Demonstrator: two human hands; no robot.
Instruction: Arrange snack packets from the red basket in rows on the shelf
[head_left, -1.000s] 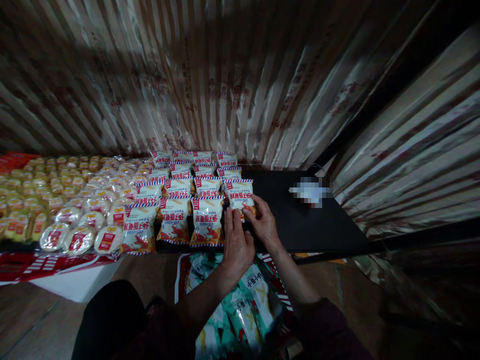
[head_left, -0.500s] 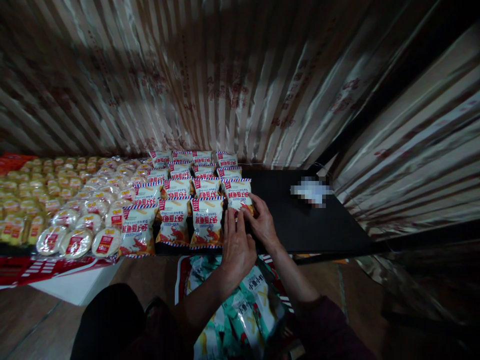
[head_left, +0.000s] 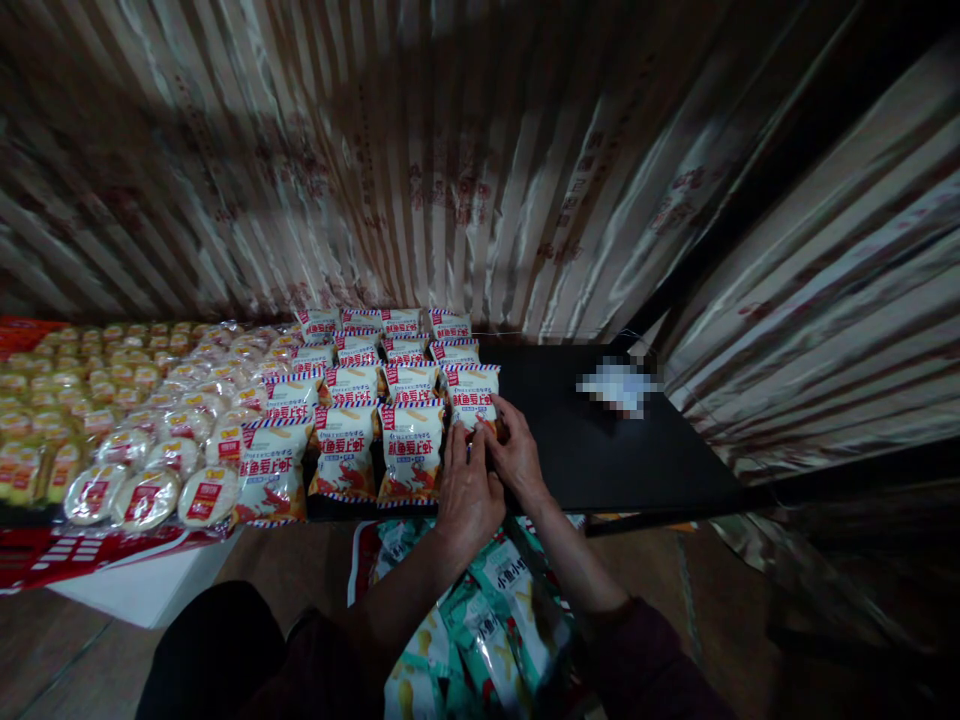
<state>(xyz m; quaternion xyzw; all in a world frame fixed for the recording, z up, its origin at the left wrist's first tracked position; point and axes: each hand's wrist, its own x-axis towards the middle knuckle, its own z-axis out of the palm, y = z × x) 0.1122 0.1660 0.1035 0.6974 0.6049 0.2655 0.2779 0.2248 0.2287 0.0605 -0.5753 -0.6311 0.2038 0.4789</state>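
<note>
A white and orange snack bag (head_left: 471, 385) with a striped top seal stands at the right end of the rows. My left hand (head_left: 470, 497) is at its lower front, fingers stretched out and lying against it. At the bag's lower right edge, my right hand (head_left: 517, 455) has its thumb in front and fingers bent along the side, holding it. Just left of my left hand is a matching snack bag (head_left: 411, 450), with another bag (head_left: 343, 450) beside it. Several more of these bags stand in rows behind. My fingers cover the held bag's bottom.
Round wrapped cakes (head_left: 148, 497) and small yellow packs (head_left: 19, 470) fill the left part of the black table (head_left: 600, 460). A blurred white item (head_left: 619, 385) lies at the right. Below the edge is a red basket (head_left: 358, 560) of green snack bags (head_left: 487, 630). A pleated curtain (head_left: 420, 150) hangs behind.
Both hands stay on the same snack bag, with my right fingers shifted slightly lower along its edge. The whole view has moved a little.
</note>
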